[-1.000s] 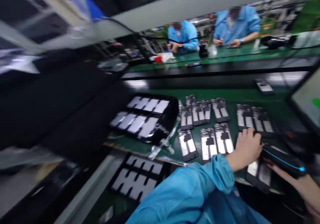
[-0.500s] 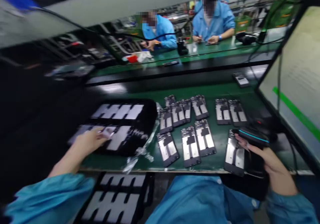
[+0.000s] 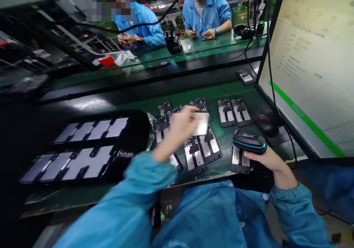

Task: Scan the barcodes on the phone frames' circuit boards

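Observation:
My left hand (image 3: 182, 124) pinches a flat, shiny phone battery (image 3: 201, 124), held above several opened phone bodies (image 3: 195, 156) on the green bench. In my right hand (image 3: 268, 162) is a black barcode scanner (image 3: 249, 142) with a lit blue strip; its handle is mostly hidden. Just below the scanner lies a phone body (image 3: 240, 161), its upper end covered. To the left, a black tray (image 3: 136, 128) carries two rows of silver batteries (image 3: 90, 163).
A monitor (image 3: 312, 67) showing a green PASS bar stands at the right, cables hanging before it. A mouse (image 3: 266, 124) sits beside two phone bodies (image 3: 233, 112). Another phone body (image 3: 245, 76) lies farther back. Two co-workers in blue sit across the bench.
My left hand has moved right from the tray to above the phone bodies, carrying a battery. The scanner now covers the upper end of the phone body. My view has turned right, showing more monitor.

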Action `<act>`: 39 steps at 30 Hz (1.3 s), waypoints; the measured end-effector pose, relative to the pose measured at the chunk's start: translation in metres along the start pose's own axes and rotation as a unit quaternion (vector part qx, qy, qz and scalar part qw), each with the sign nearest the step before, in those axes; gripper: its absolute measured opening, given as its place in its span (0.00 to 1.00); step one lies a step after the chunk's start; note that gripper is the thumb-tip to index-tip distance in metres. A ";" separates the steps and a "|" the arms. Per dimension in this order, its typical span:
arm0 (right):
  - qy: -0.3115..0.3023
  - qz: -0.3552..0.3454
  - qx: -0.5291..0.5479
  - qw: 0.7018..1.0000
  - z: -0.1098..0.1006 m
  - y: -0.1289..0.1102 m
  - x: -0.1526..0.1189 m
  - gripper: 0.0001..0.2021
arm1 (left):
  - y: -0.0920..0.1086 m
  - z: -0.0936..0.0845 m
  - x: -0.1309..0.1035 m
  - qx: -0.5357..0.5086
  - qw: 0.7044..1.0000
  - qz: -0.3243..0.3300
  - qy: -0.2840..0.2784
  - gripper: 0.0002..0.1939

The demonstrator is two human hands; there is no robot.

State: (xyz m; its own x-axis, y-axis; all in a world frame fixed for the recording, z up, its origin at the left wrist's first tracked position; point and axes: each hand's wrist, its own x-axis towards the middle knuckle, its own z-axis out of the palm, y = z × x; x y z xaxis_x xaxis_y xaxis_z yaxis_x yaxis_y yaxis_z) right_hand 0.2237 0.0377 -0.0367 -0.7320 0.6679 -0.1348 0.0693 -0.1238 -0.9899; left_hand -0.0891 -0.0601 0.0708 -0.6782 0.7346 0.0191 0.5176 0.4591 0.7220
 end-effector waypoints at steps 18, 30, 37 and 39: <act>0.012 0.020 0.111 0.994 -0.026 0.002 0.011 0.21 | -0.011 0.138 -0.021 -0.190 0.956 0.110 -0.193 0.20; 0.032 0.081 0.165 0.983 -0.028 0.012 0.031 0.22 | -0.027 0.155 -0.073 -0.032 0.929 0.281 -0.239 0.14; 0.099 0.057 0.142 0.983 -0.018 0.009 -0.005 0.21 | -0.031 0.177 -0.138 0.037 0.963 0.224 -0.145 0.31; 0.150 0.057 0.169 0.972 -0.009 0.009 -0.034 0.21 | -0.027 0.188 -0.157 0.009 0.972 0.191 -0.140 0.32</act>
State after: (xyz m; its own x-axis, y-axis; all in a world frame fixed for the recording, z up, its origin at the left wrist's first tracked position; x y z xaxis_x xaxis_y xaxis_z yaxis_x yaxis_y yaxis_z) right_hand 0.2553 0.0203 -0.0417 -0.4992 0.8130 -0.2998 -0.1260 -0.4105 -0.9031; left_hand 0.1010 -0.0940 -0.0820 -0.2682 0.9589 0.0926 0.7137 0.1333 0.6876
